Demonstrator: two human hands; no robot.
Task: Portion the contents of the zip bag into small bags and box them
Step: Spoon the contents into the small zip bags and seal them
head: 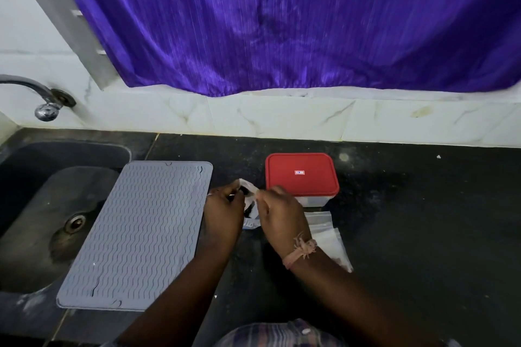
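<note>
Dark stone surface (394,220) carried the work; a small bag (249,191) (dark contents inside) hung between both hands, left hand (222,213) and right hand (279,213) pinching its mouth; filling or sealing seemed underway; boxing calls for opening the red-lidded box (301,175) just beyond.

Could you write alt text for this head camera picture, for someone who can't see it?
Two hands, left and right, hold a small bag over a black counter. A red-lidded box stands behind them, a grey mat to the left.
</note>
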